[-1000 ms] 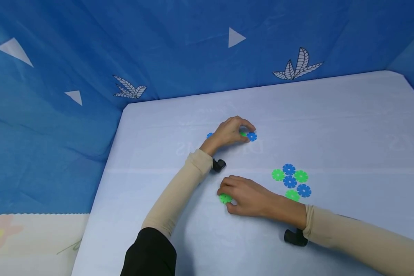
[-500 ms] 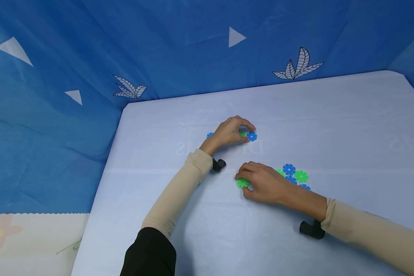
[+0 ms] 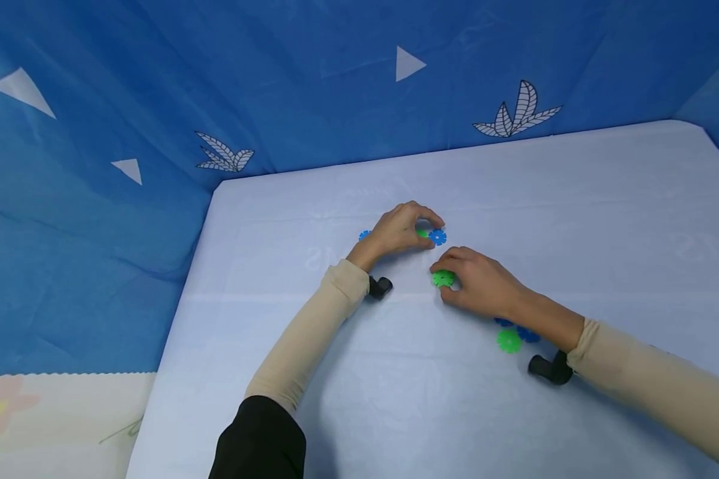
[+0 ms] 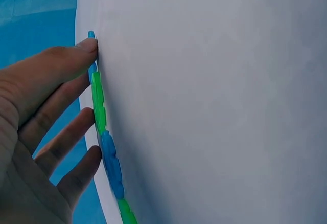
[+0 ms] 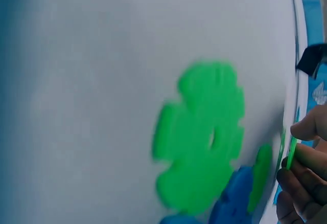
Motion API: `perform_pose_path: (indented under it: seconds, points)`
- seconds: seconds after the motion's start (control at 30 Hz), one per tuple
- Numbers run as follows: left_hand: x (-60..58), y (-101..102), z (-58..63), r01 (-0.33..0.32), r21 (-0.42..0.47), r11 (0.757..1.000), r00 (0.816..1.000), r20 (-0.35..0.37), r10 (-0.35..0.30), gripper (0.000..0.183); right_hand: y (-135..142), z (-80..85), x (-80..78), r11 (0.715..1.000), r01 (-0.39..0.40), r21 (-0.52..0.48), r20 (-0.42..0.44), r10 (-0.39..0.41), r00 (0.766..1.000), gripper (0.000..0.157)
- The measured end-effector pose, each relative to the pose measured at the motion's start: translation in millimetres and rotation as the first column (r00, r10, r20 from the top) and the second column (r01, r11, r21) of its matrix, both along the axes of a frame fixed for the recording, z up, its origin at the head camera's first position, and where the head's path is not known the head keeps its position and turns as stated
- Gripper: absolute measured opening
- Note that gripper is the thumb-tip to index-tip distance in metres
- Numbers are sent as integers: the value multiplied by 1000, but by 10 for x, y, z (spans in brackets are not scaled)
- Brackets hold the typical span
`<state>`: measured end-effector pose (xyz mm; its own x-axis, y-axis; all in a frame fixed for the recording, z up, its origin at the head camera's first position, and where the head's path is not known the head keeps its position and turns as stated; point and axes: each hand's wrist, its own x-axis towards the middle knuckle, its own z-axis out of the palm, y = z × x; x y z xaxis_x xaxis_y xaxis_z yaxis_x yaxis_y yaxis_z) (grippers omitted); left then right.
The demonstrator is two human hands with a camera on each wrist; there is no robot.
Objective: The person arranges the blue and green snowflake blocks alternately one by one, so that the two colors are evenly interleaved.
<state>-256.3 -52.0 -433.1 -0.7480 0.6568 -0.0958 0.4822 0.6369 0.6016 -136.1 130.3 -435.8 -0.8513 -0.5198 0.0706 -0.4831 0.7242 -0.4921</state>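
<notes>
My left hand [image 3: 395, 229] pinches a blue flower-shaped plastic disc [image 3: 437, 237] between thumb and finger at the right end of a row. In the left wrist view, green disc [image 4: 98, 101] and blue disc [image 4: 111, 165] alternate along that row past the curled-in fingers. Another blue disc [image 3: 364, 235] peeks out beside the left wrist; the hand hides the row's middle. My right hand [image 3: 479, 283] holds a green disc [image 3: 443, 279] between thumb and fingers, just in front of the row and apart from it. The right wrist view shows that thin green disc [image 5: 292, 152] edge-on.
Beneath the right forearm lie loose discs, a green disc [image 3: 509, 341] and a blue disc [image 3: 528, 334] among them, partly hidden. Black wrist cameras [image 3: 380, 287] hang under both wrists. A blue patterned curtain [image 3: 335, 80] borders the white table [image 3: 275, 219].
My right hand has moved away from the body and rightward with the green disc, nearing the row and now covering part of the loose discs. The left hand has stayed put.
</notes>
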Motion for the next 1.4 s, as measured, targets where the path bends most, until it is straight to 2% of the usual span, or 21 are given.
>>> perform_pose_path:
  seconds: [0.23, 0.5, 1.0, 1.4]
  points:
    - [5, -4, -7, 2, -1, 1000, 1000, -10, -2, 36, 54, -4, -121, 997, 65, 39, 17, -66, 998, 35]
    - [-8, 9, -19, 10, 7, 1000, 1000, -16, -10, 37, 131, 17, -247, 995, 104, 6, 20, -104, 994, 39]
    - [-18, 2, -1, -7, -5, 1000, 1000, -3, 7, 37, 187, -6, -401, 994, 110, -13, -60, -111, 992, 26]
    - [-24, 9, 29, 5, 18, 1000, 1000, 13, -5, 36, 234, -33, -507, 984, 179, -26, -69, -180, 981, 17]
